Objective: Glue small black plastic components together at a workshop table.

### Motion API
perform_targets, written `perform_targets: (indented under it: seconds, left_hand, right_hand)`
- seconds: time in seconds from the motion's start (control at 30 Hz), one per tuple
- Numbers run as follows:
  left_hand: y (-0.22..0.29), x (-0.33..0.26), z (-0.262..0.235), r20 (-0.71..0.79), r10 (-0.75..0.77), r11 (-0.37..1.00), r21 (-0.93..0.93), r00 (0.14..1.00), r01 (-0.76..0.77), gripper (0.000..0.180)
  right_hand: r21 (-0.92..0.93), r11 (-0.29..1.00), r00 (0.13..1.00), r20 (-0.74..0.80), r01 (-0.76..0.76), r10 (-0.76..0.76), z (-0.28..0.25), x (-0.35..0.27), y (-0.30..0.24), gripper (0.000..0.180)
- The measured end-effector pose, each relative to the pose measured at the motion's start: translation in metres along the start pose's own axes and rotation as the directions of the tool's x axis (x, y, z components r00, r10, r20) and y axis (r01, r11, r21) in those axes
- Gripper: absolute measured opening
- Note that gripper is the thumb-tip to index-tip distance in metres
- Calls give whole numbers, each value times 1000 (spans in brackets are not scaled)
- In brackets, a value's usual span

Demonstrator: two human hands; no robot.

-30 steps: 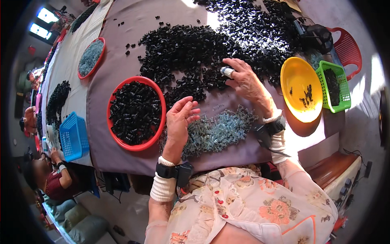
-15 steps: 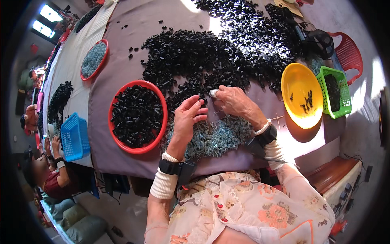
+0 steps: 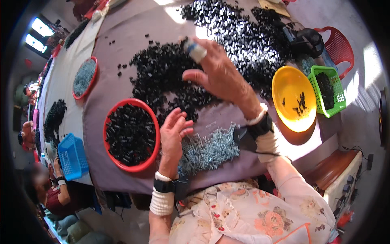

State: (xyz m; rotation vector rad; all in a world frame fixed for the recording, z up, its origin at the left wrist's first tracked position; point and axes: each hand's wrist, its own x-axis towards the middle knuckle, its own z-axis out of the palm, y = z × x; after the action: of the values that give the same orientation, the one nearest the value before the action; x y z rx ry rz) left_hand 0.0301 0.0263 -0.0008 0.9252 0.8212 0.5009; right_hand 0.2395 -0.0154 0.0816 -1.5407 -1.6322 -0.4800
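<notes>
**Hands over black parts on the bench**

A grey-covered bench carries a wide heap of small black plastic parts. The right hand reaches over it, fingers spread, grip open. The left hand, open and empty, hovers beside a round red bowl of black parts.

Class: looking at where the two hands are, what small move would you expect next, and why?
Probably the right hand, spread over the heap of black parts, closes on a few pieces. The left hand waits open over the small metal parts, beside the red bowl.
</notes>
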Motion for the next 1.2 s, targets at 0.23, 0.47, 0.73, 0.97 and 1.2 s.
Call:
perform_targets:
  seconds: [0.23, 0.47, 0.73, 0.97, 1.2]
  left_hand:
    - [-7, -6, -11, -4, -12, 1000, -25, 1000, 12, 40]
    - [-15, -14, -11, 21, -49, 998, -42, 999, 50, 38]
    - [-21, -12, -10, 56, -92, 995, -17, 994, 93, 33]
    - [-22, -10, -8, 65, -99, 995, -22, 993, 101, 30]
    - [-21, -10, -15, 39, -76, 996, -48, 996, 78, 30]
  right_hand:
    - [-60, 982, 942, 274, -182, 191, 25, -35, 7, 41]
    - [95, 994, 834, 552, -49, -12, 69, -60, -10, 38]
    - [143, 989, 817, 567, 29, -106, 111, -67, -19, 23]
    - [74, 996, 879, 471, 47, -76, 96, -79, 3, 10]
    - [42, 999, 903, 430, 3, -21, 76, -79, 17, 13]
